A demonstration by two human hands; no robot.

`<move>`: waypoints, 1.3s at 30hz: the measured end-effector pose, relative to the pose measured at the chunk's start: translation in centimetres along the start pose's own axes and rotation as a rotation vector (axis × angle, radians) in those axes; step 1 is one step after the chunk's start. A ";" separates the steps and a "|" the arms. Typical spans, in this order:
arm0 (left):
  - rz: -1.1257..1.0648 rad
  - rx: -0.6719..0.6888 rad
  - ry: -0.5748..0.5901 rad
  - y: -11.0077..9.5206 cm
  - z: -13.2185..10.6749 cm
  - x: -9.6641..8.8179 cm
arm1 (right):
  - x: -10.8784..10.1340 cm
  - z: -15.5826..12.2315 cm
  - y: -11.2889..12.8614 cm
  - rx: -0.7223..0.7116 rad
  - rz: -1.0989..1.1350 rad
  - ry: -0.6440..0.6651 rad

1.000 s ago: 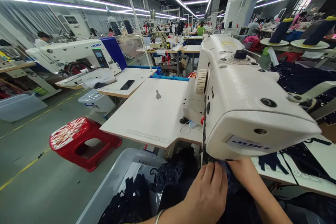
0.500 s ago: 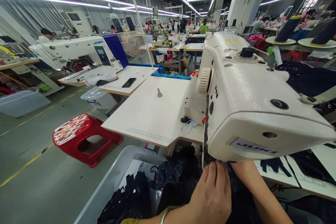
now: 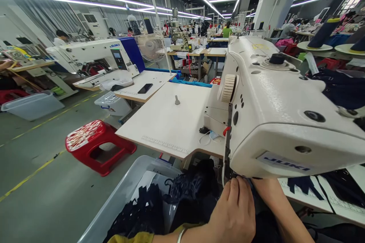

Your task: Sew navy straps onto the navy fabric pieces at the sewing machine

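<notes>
A white JUKI sewing machine [image 3: 273,102] fills the right half of the view, seen from its head end. Dark navy fabric [image 3: 256,197] lies under the head. My left hand [image 3: 235,212] rests on that fabric just below the machine head, fingers curled together and pressing the cloth at the needle area. My right hand [image 3: 264,191] reaches in from the right under the head; its fingers are hidden by the machine and my left hand. The needle itself is out of sight.
A clear plastic bin [image 3: 119,205] with dark lace pieces stands at lower left. A red stool [image 3: 94,144] sits on the floor. The white table [image 3: 171,121] extends left. Another JUKI machine [image 3: 94,55] and a phone [image 3: 145,88] lie beyond. Other workers sit far back.
The view has shifted slightly rightward and closer to the machine. My left hand stays on the fabric under the head, edging a little to the right.
</notes>
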State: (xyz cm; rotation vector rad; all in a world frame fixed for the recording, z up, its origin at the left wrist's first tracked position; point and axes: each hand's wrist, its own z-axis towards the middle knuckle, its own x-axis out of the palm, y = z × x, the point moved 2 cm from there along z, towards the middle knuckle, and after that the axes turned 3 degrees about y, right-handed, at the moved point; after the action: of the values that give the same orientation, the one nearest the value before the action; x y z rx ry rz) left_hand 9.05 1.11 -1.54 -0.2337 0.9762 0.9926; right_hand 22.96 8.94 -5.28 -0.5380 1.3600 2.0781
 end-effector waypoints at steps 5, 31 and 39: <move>0.000 -0.023 -0.040 0.2 0.0 0.2 | 0.4 -0.1 -0.5 -0.006 0.049 0.027; -0.034 0.043 0.068 0.5 -0.4 -0.3 | -0.8 0.1 0.3 0.093 0.133 0.087; -0.080 0.016 0.116 0.9 -0.4 0.1 | -0.8 0.9 -0.3 -0.023 0.072 0.034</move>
State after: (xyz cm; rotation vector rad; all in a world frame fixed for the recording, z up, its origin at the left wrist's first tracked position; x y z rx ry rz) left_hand 8.16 1.48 -1.65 -0.3179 1.0719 0.9058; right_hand 23.70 9.67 -4.61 -0.5444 1.3949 2.1538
